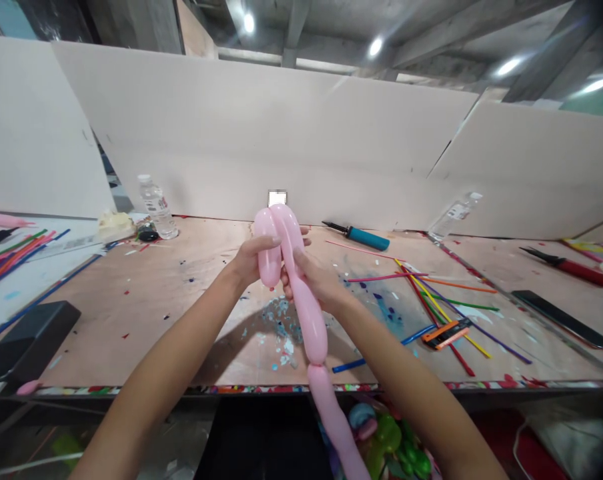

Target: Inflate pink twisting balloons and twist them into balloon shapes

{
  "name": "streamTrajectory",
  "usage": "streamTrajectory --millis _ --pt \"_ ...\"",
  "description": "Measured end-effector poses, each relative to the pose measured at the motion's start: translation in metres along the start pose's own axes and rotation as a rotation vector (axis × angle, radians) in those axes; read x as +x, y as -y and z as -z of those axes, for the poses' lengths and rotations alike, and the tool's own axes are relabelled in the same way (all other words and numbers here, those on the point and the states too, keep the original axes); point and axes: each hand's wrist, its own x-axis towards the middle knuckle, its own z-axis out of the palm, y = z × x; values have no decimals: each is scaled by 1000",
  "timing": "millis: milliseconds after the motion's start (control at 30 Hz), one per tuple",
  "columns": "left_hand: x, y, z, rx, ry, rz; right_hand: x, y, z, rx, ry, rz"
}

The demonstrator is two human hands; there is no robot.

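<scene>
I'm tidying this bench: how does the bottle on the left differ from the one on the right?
The left bottle stands upright, while the right bottle tilts steeply.
The left bottle is beside a small black object; the right bottle is nearer the blue pump.
Both are clear, labelled and capped.

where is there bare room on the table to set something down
Mostly on the tabletop between the dark box, the upright bottle and the left forearm, though small scraps dot it. A smaller gap separates the blue pump from the leaning bottle. Coloured strips crowd the area beyond the right forearm.
</scene>
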Motion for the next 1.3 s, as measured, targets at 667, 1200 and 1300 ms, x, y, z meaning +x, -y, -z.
streamTrajectory --millis 667,1200,1300 --pt "3 -1 -15 -74 -298 -301 -20 -9 -8 -1135 -419 411" --pt "15 -9 -21 -5 -172 -258 -18 -6 0 -1061 -603 444" --pt "20 -14 -20 14 -118 -297 -15 -2 1 -980 -563 427"
